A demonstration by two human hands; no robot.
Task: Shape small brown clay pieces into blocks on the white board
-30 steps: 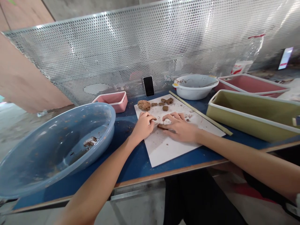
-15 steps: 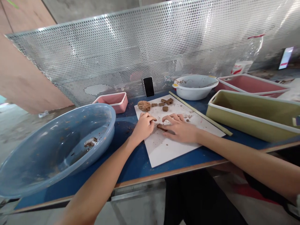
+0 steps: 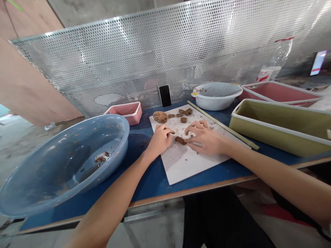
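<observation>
A short brown clay block [image 3: 180, 140] lies on a white board [image 3: 178, 168] between my hands. My right hand [image 3: 204, 139] arches over the board with its fingers spread; a fingertip is at the block's right end, and whether it touches I cannot tell. To the left of the block, my left hand [image 3: 160, 138] rests loosely bent, its index finger pointing toward the block and no object visible in it. Behind the hands, at the board's far side, are a rough lump of clay [image 3: 160, 116] and several small clay pieces [image 3: 183, 120]. Crumbs are scattered over the white surface.
A large blue basin [image 3: 64, 151] tilts at the left. Behind it stands a pink tub [image 3: 133, 117], then a phone [image 3: 164, 95]. A pale stick [image 3: 224, 126] lies along the board's right side. Further right are a white basin [image 3: 216, 101] and a green trough [image 3: 271, 132].
My right hand has lifted and shifted slightly right off the clay block, uncovering more of it. The left hand stays nearly in place. The whole view has moved a little.
</observation>
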